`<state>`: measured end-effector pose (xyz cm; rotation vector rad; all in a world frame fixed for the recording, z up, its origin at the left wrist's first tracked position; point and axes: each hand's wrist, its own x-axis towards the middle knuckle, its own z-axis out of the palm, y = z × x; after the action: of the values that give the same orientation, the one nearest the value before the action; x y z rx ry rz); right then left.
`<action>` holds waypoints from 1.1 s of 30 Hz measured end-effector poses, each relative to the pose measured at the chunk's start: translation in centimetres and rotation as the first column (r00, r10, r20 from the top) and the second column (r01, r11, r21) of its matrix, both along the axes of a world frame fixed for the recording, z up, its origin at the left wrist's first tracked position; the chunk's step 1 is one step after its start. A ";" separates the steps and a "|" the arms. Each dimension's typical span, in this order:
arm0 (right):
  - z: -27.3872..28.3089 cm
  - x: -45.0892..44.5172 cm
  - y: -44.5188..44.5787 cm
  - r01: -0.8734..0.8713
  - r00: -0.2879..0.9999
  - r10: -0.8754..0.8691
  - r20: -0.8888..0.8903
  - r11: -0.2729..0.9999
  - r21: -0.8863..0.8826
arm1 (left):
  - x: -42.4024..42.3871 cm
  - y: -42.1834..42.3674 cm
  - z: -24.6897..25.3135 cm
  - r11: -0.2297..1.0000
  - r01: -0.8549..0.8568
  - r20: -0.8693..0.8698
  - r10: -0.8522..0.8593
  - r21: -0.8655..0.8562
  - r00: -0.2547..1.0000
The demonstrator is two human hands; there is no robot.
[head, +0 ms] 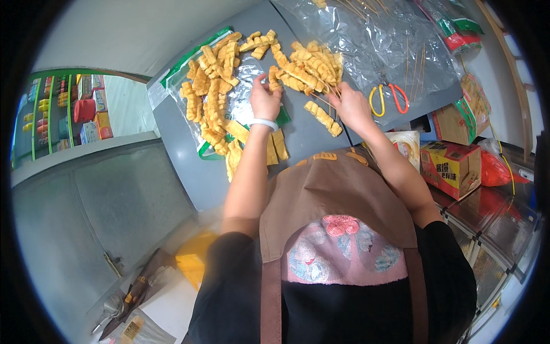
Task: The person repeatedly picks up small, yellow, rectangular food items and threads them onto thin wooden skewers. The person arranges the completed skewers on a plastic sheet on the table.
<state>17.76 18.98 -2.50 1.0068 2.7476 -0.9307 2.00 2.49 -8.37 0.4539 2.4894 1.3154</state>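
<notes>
My left hand [265, 101], with a pale bangle at its wrist, is closed on a folded strip of fried tofu [273, 79]. My right hand [350, 105] grips thin wooden skewers [326, 102] beside a heap of skewered tofu pieces [311, 62]. A single folded tofu piece [323, 118] lies on the grey table between the hands, nearer my body. Left of my left hand, many folded tofu pieces [212, 99] are piled on a clear plastic bag with green edges. Flat tofu sheets [277, 146] lie by my left forearm.
Scissors with yellow and red handles [389, 99] lie right of my right hand. Clear plastic sheeting [365, 47] with loose skewers [417, 69] covers the table's far right. A printed carton [449, 167] and a red plastic bag [494, 165] stand at the right, below the table [182, 159].
</notes>
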 end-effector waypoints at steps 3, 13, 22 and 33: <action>-0.1 0.1 0.2 0.051 0.998 -0.055 -0.028 0.992 -0.119 | -0.4 -1.3 -0.4 0.981 -0.080 0.106 0.062 0.176 0.992; 0.6 0.3 0.6 0.168 0.977 -0.215 -0.010 0.791 -0.588 | -0.3 -6.0 -0.4 0.936 -0.202 0.165 0.159 0.288 0.973; 1.3 1.1 0.8 0.099 0.895 -0.403 -0.192 0.598 -0.795 | 2.8 -3.8 3.6 0.938 -0.259 -0.311 0.181 -0.231 0.933; 7.3 11.6 8.2 -0.111 0.309 -0.783 -0.540 0.535 -0.838 | 8.6 9.4 9.3 0.989 0.145 -0.649 -0.100 0.015 0.754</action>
<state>29.33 27.16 4.78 1.1436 1.8567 -3.2878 10.59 11.89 0.93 1.2624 2.8754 1.3494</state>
